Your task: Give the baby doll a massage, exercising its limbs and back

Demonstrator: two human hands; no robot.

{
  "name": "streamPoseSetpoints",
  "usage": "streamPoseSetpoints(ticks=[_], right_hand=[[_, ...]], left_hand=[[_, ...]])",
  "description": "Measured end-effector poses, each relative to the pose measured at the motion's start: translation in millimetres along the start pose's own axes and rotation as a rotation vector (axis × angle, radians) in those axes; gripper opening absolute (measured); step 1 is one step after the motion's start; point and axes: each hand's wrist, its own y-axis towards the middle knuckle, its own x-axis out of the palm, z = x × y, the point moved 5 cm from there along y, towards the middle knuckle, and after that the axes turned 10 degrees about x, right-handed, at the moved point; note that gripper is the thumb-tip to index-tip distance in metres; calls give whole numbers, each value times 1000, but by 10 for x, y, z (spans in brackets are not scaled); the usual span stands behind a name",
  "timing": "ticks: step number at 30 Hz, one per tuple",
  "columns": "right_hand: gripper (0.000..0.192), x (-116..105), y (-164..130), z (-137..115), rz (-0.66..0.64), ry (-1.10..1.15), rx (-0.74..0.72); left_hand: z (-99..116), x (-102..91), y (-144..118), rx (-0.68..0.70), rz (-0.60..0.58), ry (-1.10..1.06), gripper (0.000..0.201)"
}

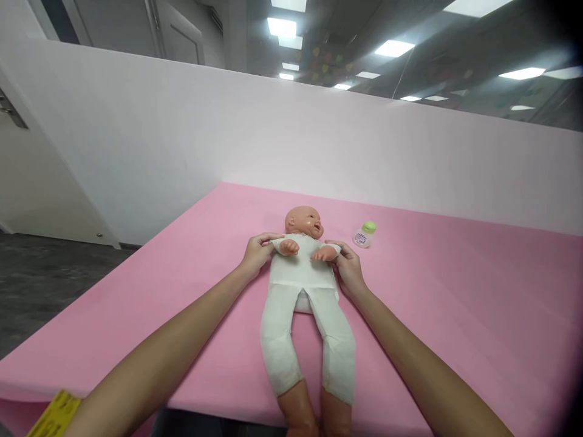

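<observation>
Holding the doll [303, 285] at both shoulders, we have it lying on its back in the middle of the pink mat [455, 315], head pointing away from us and legs running toward the near edge. Our left hand [258, 251] pinches the white suit [305, 321] at the doll's shoulder, thumb and fingers closed on the short sleeve. Our right hand [348, 265] grips the other sleeve in the same way, fingers curled against the cloth by the doll's arm. Both forearms reach in from the bottom corners, one on each side of the body.

The doll's bare arms are bent across its chest, its small hands near each other. The suit covers its trunk and legs; the bare feet stick out at the near edge of the mat. A small bottle [364, 235] with a green cap stands on the mat just beyond our right hand, near the doll's head and apart from it. A yellow tag [54, 416] shows at our left arm in the bottom corner. A pale wall [228, 133] rises behind the mat.
</observation>
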Motion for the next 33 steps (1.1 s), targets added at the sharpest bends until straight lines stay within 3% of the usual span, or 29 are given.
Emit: streamPoseSetpoints(ticks=[8, 12, 21, 33], right_hand=[[31, -45, 37, 32, 61, 49, 17], [25, -88, 65, 60, 102, 48, 36], [38, -105, 50, 36, 119, 37, 88], [19, -49, 31, 26, 57, 87, 74]], left_hand=[[29, -44, 15, 64, 28, -20, 39], [5, -48, 16, 40, 28, -24, 43], [-30, -62, 20, 14, 23, 0, 48], [33, -11, -2, -1, -2, 10, 32]])
